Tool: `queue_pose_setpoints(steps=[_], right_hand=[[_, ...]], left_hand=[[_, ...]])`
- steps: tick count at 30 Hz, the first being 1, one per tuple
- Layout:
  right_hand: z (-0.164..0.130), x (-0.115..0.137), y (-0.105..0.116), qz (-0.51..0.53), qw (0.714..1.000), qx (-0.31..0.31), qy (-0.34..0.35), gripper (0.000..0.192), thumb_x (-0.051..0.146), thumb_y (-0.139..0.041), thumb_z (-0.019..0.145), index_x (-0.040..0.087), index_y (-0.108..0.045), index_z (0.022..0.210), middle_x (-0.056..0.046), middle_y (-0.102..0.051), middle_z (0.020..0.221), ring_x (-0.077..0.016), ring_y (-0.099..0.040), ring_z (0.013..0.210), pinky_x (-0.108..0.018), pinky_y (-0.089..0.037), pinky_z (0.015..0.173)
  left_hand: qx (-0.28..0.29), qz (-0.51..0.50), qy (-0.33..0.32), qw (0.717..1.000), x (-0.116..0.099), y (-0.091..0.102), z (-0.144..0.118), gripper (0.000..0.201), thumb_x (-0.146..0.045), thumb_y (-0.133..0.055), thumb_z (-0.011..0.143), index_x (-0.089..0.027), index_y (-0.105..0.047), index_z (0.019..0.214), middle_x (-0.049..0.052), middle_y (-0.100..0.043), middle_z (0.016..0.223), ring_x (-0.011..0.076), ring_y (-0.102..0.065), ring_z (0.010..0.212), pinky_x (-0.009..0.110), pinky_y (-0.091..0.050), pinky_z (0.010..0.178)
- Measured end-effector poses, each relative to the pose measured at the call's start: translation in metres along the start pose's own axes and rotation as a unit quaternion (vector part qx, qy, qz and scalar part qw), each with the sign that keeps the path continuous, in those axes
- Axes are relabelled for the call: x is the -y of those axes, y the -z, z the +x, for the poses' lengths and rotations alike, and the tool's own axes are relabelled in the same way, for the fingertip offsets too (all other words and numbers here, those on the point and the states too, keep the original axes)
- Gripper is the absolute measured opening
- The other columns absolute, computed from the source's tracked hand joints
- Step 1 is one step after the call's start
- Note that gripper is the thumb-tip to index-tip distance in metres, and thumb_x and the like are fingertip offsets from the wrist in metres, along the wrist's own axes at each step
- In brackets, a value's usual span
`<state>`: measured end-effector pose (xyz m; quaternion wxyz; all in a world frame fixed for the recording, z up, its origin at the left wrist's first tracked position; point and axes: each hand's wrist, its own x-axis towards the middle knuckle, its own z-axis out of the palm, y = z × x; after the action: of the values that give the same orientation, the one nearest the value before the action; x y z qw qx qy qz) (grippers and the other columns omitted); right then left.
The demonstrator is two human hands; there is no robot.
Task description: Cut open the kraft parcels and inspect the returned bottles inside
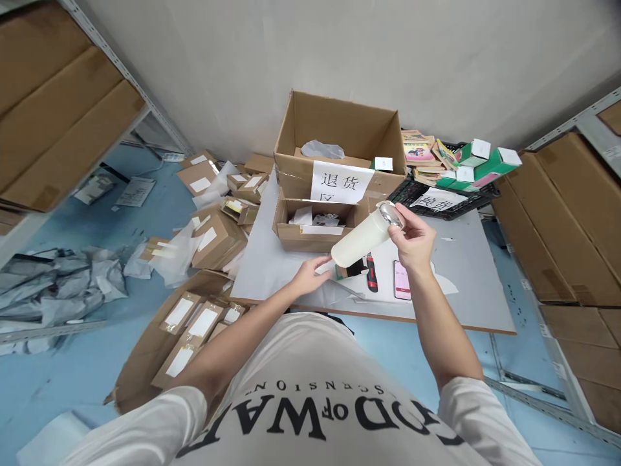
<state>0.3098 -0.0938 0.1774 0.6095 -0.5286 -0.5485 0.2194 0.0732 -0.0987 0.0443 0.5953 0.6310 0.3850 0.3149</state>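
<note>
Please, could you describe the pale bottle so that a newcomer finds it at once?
Start at the grey table with its large open box. In front of this box, the right hand grips the tilted bottle by its silver end. Unlike the knife and phone lying nearby, it is pale, cylindrical and held up.

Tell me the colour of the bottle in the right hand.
The bottle is creamy white, with a silver end, in the head view.

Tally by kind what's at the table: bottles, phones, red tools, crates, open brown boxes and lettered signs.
Bottle: 1
Phone: 1
Red tool: 1
Crate: 1
Open brown boxes: 2, large box and small box
Lettered signs: 2, box sign and crate sign
Total: 8
</note>
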Motion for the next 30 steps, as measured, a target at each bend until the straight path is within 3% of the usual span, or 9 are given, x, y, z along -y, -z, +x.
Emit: queue_pose_setpoints(steps=[2,5,8,13,20,25,27,30], right_hand=[[-0.009,-0.002,0.003,-0.02,1.0,-0.013,-0.009,0.052,0.037,-0.075,0.067,0.019,-0.066,0.115,-0.01,-0.069,0.113,-0.0262,-0.064,0.106,-0.044,-0.054,0.089],[-0.021,-0.009,0.007,-0.044,0.998,-0.028,-0.033,0.051,0.035,-0.073,0.068,0.017,-0.066,0.115,-0.011,-0.069,0.113,-0.0262,-0.064,0.105,-0.043,-0.055,0.088],[-0.028,-0.017,0.013,-0.056,0.996,-0.047,-0.052,0.051,0.032,-0.074,0.066,0.016,-0.066,0.114,-0.012,-0.069,0.113,-0.0263,-0.065,0.103,-0.042,-0.056,0.086],[-0.033,-0.024,0.021,-0.065,0.993,-0.068,-0.065,0.052,0.031,-0.074,0.066,0.015,-0.066,0.115,-0.013,-0.067,0.115,-0.0265,-0.064,0.105,-0.041,-0.056,0.086],[-0.041,-0.029,0.02,-0.059,0.995,-0.047,-0.067,0.057,0.029,-0.076,0.064,0.015,-0.065,0.117,-0.013,-0.068,0.115,-0.0271,-0.064,0.105,-0.038,-0.058,0.082],[-0.046,-0.035,0.027,-0.1,0.995,-0.014,-0.025,0.057,0.027,-0.075,0.063,0.017,-0.065,0.118,-0.011,-0.068,0.115,-0.026,-0.065,0.103,-0.035,-0.06,0.075],[-0.048,-0.038,0.031,-0.128,0.992,0.01,0.007,0.058,0.026,-0.076,0.062,0.018,-0.065,0.118,-0.011,-0.068,0.113,-0.0252,-0.066,0.1,-0.034,-0.06,0.071],[-0.053,-0.041,0.033,-0.16,0.985,0.046,0.049,0.059,0.027,-0.076,0.061,0.02,-0.065,0.119,-0.011,-0.068,0.113,-0.0252,-0.066,0.098,-0.034,-0.06,0.069]], left_hand=[[0.035,0.156,-0.084,0.983,0.0,-0.006,-0.004,0.039,-0.025,-0.055,0.08,-0.019,-0.06,0.118,0.01,-0.057,0.13,0.0282,-0.051,0.122,0.046,-0.041,0.102],[0.093,0.323,-0.169,0.927,-0.002,-0.014,-0.009,0.04,-0.019,-0.05,0.082,-0.018,-0.057,0.122,0.012,-0.051,0.136,0.0279,-0.04,0.132,0.051,-0.029,0.11],[0.099,0.406,-0.182,0.89,-0.001,-0.02,-0.01,0.046,-0.021,-0.051,0.083,-0.016,-0.049,0.129,0.015,-0.045,0.14,0.0287,-0.032,0.137,0.054,-0.025,0.111],[0.083,0.45,-0.177,0.871,0.001,-0.026,-0.003,0.051,-0.026,-0.054,0.084,-0.015,-0.043,0.132,0.017,-0.032,0.149,0.0306,-0.025,0.14,0.054,-0.025,0.111],[0.08,0.441,-0.151,0.881,0.01,-0.024,0.005,0.042,-0.018,-0.05,0.085,-0.019,-0.05,0.127,0.015,-0.037,0.147,0.0283,-0.03,0.138,0.051,-0.026,0.11],[0.064,0.404,-0.128,0.903,0.011,-0.025,0.007,0.036,-0.022,-0.057,0.082,-0.018,-0.056,0.117,0.016,-0.037,0.147,0.0316,-0.03,0.138,0.055,-0.015,0.112],[0.05,0.389,-0.11,0.913,0.008,-0.03,0.011,0.044,-0.032,-0.067,0.077,-0.019,-0.055,0.117,0.017,-0.039,0.145,0.0338,-0.031,0.137,0.057,-0.008,0.112],[0.028,0.37,-0.08,0.925,0.002,-0.041,0.023,0.077,-0.042,-0.079,0.062,-0.019,-0.047,0.127,0.019,-0.041,0.142,0.0365,-0.035,0.134,0.059,-0.003,0.112]])
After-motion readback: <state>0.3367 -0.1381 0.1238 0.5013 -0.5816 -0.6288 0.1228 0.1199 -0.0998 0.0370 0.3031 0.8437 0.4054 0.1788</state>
